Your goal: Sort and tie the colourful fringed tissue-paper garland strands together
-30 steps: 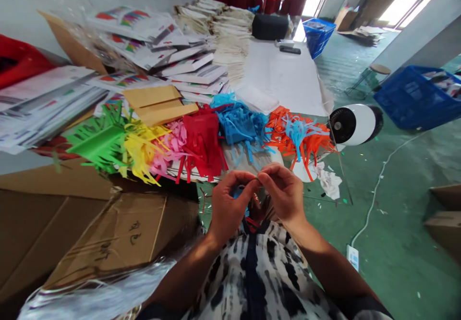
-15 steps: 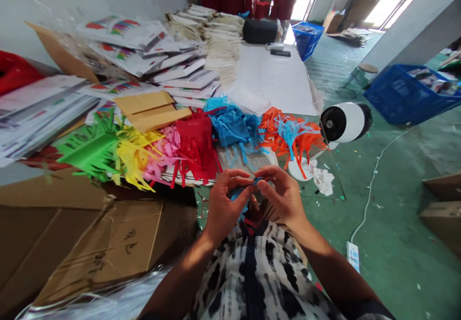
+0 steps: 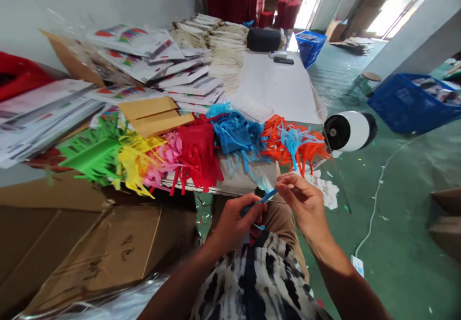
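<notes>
Between my hands, above my lap, a blue paper tassel (image 3: 268,196) is stretched, its middle twisted into a narrow band. My left hand (image 3: 236,221) is closed around its lower part, and a few blue strands stick out below the fingers. With thumb and fingertips my right hand (image 3: 304,204) pinches the upper end. On the table edge ahead lie fringed paper bundles: green (image 3: 91,152), yellow (image 3: 139,159), pink (image 3: 169,149), red (image 3: 198,152), blue (image 3: 234,130) and orange (image 3: 275,135). A light blue tassel (image 3: 295,137) rests on the orange one.
Printed white packets (image 3: 144,46) and a tan envelope (image 3: 153,116) are piled on the table's left. A cardboard box (image 3: 126,248) stands at my lower left. To the right are a white fan (image 3: 351,130), blue crates (image 3: 414,104) and a power strip (image 3: 357,264) on the floor.
My hands have moved apart, the right one going up and to the right. The blue paper now shows as a taut twisted length between them.
</notes>
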Demonstrator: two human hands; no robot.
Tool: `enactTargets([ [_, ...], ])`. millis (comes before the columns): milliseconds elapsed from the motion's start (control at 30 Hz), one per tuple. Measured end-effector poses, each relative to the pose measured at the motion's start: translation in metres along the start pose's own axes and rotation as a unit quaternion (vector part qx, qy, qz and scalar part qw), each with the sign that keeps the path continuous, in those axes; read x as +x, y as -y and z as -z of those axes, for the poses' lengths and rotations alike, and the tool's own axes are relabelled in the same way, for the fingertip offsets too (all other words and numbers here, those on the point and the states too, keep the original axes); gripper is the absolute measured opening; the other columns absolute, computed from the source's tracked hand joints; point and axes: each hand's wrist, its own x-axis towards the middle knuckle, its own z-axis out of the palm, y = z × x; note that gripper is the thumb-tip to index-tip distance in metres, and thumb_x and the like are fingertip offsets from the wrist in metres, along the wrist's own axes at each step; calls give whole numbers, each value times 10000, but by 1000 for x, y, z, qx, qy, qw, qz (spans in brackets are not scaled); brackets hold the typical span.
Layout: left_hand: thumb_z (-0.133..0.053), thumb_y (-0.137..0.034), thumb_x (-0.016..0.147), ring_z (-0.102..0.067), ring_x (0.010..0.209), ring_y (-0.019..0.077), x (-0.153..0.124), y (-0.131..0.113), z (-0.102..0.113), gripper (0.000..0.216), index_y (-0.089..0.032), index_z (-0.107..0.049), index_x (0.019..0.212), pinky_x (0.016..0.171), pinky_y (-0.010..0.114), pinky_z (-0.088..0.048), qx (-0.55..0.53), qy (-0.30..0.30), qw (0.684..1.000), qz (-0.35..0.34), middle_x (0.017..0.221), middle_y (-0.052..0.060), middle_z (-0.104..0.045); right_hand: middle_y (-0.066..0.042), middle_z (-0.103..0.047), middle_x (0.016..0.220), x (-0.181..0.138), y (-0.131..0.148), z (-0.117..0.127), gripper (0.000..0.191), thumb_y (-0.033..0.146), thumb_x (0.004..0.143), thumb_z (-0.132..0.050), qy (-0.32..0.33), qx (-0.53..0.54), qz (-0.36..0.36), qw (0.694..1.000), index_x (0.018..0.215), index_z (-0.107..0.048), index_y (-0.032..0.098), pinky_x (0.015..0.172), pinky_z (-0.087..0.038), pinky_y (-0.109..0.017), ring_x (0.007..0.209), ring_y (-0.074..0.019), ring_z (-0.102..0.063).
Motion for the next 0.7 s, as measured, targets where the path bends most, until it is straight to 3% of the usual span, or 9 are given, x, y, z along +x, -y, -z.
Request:
enactTargets([
  [100, -578, -491, 1022, -628, 643, 153, 3, 3, 0, 366, -196, -770, 923, 629, 239, -486, -5, 0, 1000, -11, 703, 11, -685, -43, -753, 937, 6, -3, 0, 217, 457, 929, -751, 96, -21, -26, 995, 1039, -816, 281, 658, -557, -291, 794, -193, -700],
  [167, -556, -480, 1033, -671, 704, 178, 7, 3, 5, 368, -206, -796, 981, 653, 254, -511, 7, 8, 1000, -24, 783, 28, -735, -59, -772, 881, 15, -5, 2, 219, 457, 955, -715, 105, -43, -30, 993, 937, -838, 276, 638, -573, -321, 745, -211, -719],
  [233, -582, -443, 1024, -721, 809, 211, 13, 1, 19, 321, -228, -820, 1026, 726, 279, -542, 44, -25, 997, -63, 898, 46, -790, -67, -793, 853, 29, -3, 9, 216, 433, 975, -694, 38, -62, -6, 997, 894, -847, 303, 662, -599, -370, 729, -235, -741],
  [300, -644, -379, 992, -738, 935, 239, 24, -3, 46, 234, -248, -832, 1044, 863, 322, -549, 110, -101, 980, -128, 990, 57, -811, -74, -822, 992, 48, 3, 19, 157, 383, 981, -696, -89, -93, 80, 988, 997, -851, 361, 769, -625, -432, 824, -258, -780],
  [400, -679, -316, 965, -715, 1018, 260, 50, -13, 110, 188, -247, -822, 1067, 994, 389, -515, 239, -197, 928, -207, 1020, 69, -803, -85, -813, 1170, 79, 10, 36, 293, 262, 985, -680, -213, -215, 285, 909, 1209, -802, 406, 954, -607, -466, 1039, -259, -787],
  [467, -674, -313, 961, -692, 1075, 291, 71, -19, 158, 214, -225, -804, 1106, 1057, 443, -484, 354, -243, 875, -225, 1076, 94, -793, -92, -796, 1238, 95, 6, 45, 384, 189, 976, -659, -193, -317, 377, 848, 1300, -764, 367, 1049, -578, -442, 1171, -250, -753],
  [533, -631, -320, 988, -622, 1240, 328, 93, -23, 199, 296, -200, -758, 1227, 1142, 500, -415, 473, -244, 822, -200, 1261, 124, -752, -106, -765, 1316, 107, -8, 51, 424, 173, 979, -636, -132, -401, 398, 814, 1379, -714, 290, 1096, -565, -433, 1238, -256, -724],
  [600, -652, -343, 980, -586, 1296, 338, 112, -21, 228, 374, -184, -708, 1315, 1155, 510, -397, 543, -218, 795, -159, 1358, 135, -713, -137, -712, 1406, 113, -31, 54, 421, 206, 1007, -595, -59, -472, 367, 799, 1421, -669, 209, 1092, -573, -471, 1270, -288, -704],
  [700, -721, -377, 939, -601, 1266, 336, 132, -13, 248, 374, -202, -727, 1269, 1097, 487, -433, 586, -181, 783, -106, 1331, 115, -730, -174, -601, 1536, 113, -63, 54, 421, 257, 1029, -550, 16, -555, 293, 778, 1430, -650, 177, 1014, -607, -529, 1257, -341, -699],
])
